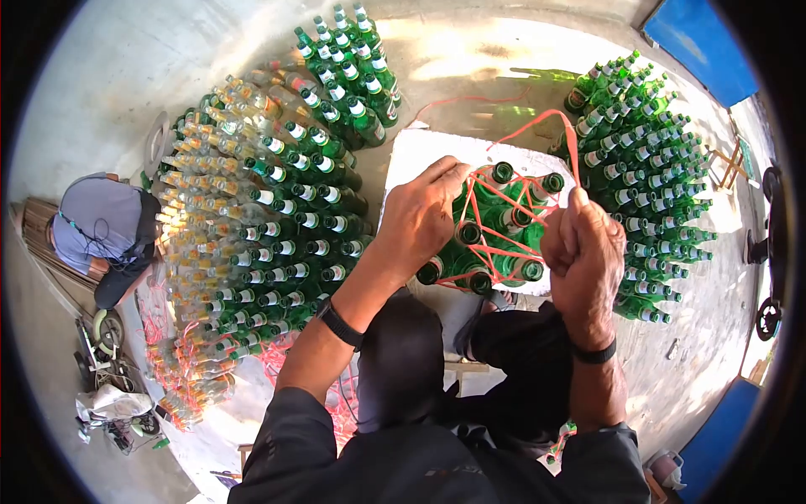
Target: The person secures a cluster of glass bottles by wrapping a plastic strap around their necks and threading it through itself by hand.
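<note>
A bundle of several green bottles (501, 227) stands upright on a white block (417, 153), with pink plastic strap (506, 249) laced around and between the necks. At the bundle's upper left, my left hand (426, 210) has its thumb and fingers pressed together at the strap by the bottle necks. My right hand (583, 244) is closed on the strap at the bundle's right side. From that hand a loop of strap (571, 139) rises and curves over to the left. Both wrists wear dark bands.
Dense rows of green bottles (323, 197) and clear bottles (201, 202) stand at the left. More green bottles (646, 176) fill the right side. A person (101, 223) sits at the far left, near a small bicycle (105, 336). Pink strap (344, 412) lies on the floor.
</note>
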Tool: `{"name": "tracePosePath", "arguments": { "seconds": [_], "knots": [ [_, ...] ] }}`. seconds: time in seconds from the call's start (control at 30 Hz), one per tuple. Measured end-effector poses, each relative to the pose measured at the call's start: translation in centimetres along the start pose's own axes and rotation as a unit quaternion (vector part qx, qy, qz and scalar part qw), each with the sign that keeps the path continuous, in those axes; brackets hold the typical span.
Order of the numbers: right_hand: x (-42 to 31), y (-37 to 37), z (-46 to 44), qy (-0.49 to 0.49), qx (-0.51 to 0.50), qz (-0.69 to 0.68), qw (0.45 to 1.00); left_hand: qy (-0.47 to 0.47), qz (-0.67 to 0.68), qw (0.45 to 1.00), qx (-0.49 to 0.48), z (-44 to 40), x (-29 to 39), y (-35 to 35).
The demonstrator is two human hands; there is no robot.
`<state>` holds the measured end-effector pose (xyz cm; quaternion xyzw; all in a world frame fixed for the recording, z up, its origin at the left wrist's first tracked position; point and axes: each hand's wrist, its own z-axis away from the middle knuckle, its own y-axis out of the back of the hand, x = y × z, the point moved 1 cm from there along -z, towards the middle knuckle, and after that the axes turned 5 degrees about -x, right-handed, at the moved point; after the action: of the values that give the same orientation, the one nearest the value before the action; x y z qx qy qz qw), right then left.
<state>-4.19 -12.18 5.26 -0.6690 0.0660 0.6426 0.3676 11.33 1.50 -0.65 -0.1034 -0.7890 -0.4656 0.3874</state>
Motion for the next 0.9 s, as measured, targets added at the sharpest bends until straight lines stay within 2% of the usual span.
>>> {"name": "tracePosePath", "arguments": {
  "seconds": [0.07, 0.1, 0.13, 0.2, 0.3, 0.4, 0.47, 0.53, 0.67, 0.77, 0.9],
  "knots": [
    [0.2, -0.7, 1.1, 0.001, -0.003, 0.096, 0.995, -0.005, -0.018, 1.0, 0.004, 0.1, -0.5, -0.3],
    [0.2, -1.2, 1.8, -0.007, -0.018, 0.095, 0.995, -0.01, -0.028, 1.0, 0.008, 0.0, -0.7, -0.4],
    [0.3, -1.5, 2.5, -0.024, -0.019, 0.165, 0.986, -0.007, -0.015, 1.0, 0.007, 0.0, -0.6, -0.4],
    [0.7, -2.9, 3.6, 0.03, -0.08, 0.219, 0.972, 0.002, 0.015, 1.0, 0.003, 0.1, -0.5, -0.3],
    [2.2, -3.1, 4.0, 0.129, -0.153, 0.329, 0.923, 0.005, 0.079, 0.997, -0.005, 0.0, -0.2, 0.1],
    [3.3, -3.0, 4.2, 0.203, -0.189, 0.376, 0.884, -0.035, 0.012, 0.999, 0.038, -0.1, -0.9, -0.5],
    [3.5, -4.2, 5.2, 0.315, -0.277, 0.486, 0.767, -0.035, -0.035, 0.998, 0.025, -0.2, -1.0, -0.5],
    [4.1, -4.9, 5.4, 0.247, -0.244, 0.424, 0.836, -0.038, -0.044, 0.998, 0.033, -0.2, -1.3, -0.7],
    [5.2, -5.5, 5.9, 0.259, -0.258, 0.437, 0.822, -0.053, -0.021, 0.997, 0.051, -0.1, -2.1, -1.2],
    [5.8, -6.3, 5.8, 0.292, -0.245, 0.403, 0.832, -0.025, 0.023, 0.999, 0.02, -0.2, -1.1, -0.5],
    [7.0, -6.5, 5.8, 0.304, -0.263, 0.408, 0.82, -0.017, 0.016, 1.0, 0.013, -0.4, -1.0, -0.3]
  ]
}}
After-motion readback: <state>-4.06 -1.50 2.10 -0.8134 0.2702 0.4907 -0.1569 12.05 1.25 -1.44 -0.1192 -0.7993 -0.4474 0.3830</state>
